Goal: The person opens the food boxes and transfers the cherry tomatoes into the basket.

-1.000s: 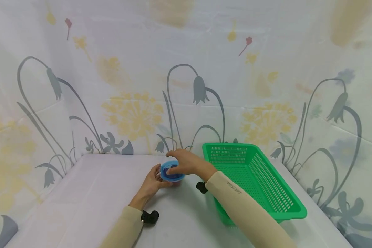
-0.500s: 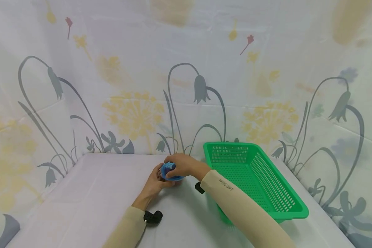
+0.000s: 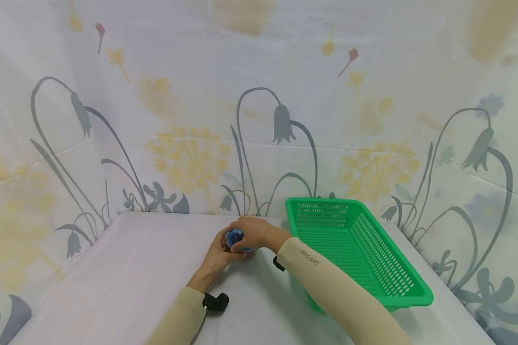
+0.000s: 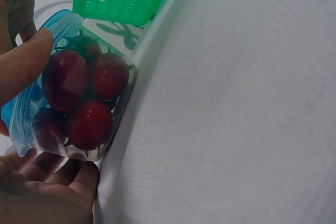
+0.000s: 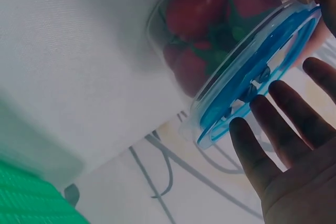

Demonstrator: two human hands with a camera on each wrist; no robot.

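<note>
A clear plastic food container (image 4: 86, 95) with a blue lid (image 5: 231, 108) holds several small red tomatoes (image 4: 89, 124) with green calyxes. It stands on the table, with its lid partly hidden by the hands in the head view. My left hand (image 3: 217, 254) grips the container from the left, fingers along its side. Over the top reaches my right hand (image 3: 259, 232), its thumb and fingers spanning the lid. Spread right fingertips (image 5: 257, 103) show against the lid in the right wrist view; whether all of them touch it I cannot tell.
A green plastic basket (image 3: 399, 301) with slotted walls stands to the right, its left side close to the right forearm. The white tabletop (image 3: 155, 254) meets a flower-patterned cloth backdrop (image 3: 198, 96) at the back and sides. Small black wrist cameras sit on both sleeves.
My right hand has lowered over the container, and its fingers and thumb have closed in around the lid. The left hand keeps its hold on the container. Head view shifts slightly.
</note>
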